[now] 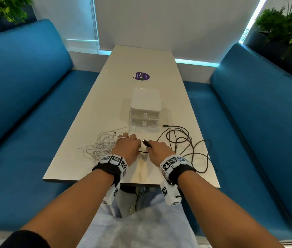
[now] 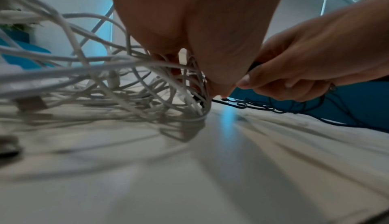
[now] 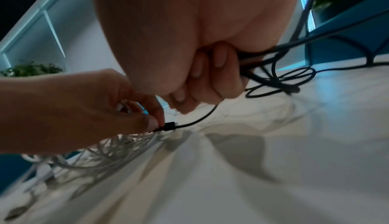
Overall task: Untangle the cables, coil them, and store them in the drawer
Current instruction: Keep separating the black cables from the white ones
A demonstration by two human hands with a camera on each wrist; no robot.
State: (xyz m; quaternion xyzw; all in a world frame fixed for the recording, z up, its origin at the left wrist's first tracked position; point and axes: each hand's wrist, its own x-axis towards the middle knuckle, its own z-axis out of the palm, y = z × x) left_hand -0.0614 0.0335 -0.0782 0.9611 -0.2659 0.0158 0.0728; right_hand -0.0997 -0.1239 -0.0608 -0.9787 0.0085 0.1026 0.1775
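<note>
Mid-untangling — first step of the task, nothing coiled yet, both drawers of the white drawer unit (image 1: 145,111) shut. Left hand (image 1: 128,145) down on the counter (image 1: 91,111) at the edge of the white cable tangle (image 1: 101,146), thumb and forefinger pinching the small plug (image 3: 169,125) at one end of the black cable (image 1: 182,140); a white loop lying over the knuckles in the head view. Right hand (image 1: 159,149) clenched round a bundle of the same black cable, a dark connector poking out above the fist. Rest of the black cable sprawled in loose loops on the counter to the right, its far end lying near the drawer unit; white tangle heaped to the left, just in front of the unit.

Judged from this: black cable nearly free of the white heap, the pinched plug the last part close in among white strands. Next move likely calls for drawing that plug clear without dragging white loops along — a slow pull, then winding the black cable into a coil. Snag risk where white strands crowd the left fingertips.
</note>
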